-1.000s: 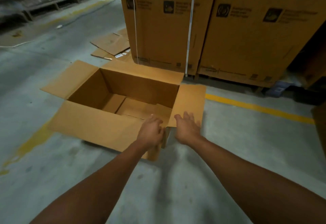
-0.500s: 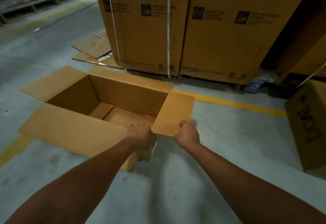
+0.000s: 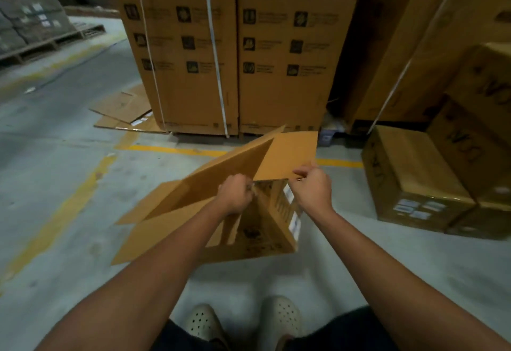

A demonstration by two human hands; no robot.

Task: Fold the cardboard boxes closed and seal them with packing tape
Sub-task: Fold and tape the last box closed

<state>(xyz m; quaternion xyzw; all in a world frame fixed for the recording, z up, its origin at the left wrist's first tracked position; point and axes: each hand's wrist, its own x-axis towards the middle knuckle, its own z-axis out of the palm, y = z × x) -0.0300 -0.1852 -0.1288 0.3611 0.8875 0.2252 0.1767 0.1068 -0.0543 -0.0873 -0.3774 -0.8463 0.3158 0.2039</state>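
While the box (image 3: 257,229) sits tipped on the floor (image 3: 83,157), its long axis running away leftward from both hands, the left hand (image 3: 235,195) curls round the near end of the long flap (image 3: 221,173) and the right hand (image 3: 313,186) pinches the short flap (image 3: 290,154), equally close.

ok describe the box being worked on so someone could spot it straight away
Find the tall strapped cartons at the back and come forward over the yellow floor line. The box sits on the concrete there, its flaps gripped by the left hand and right hand. Unlike the closed boxes on its right, it is open.
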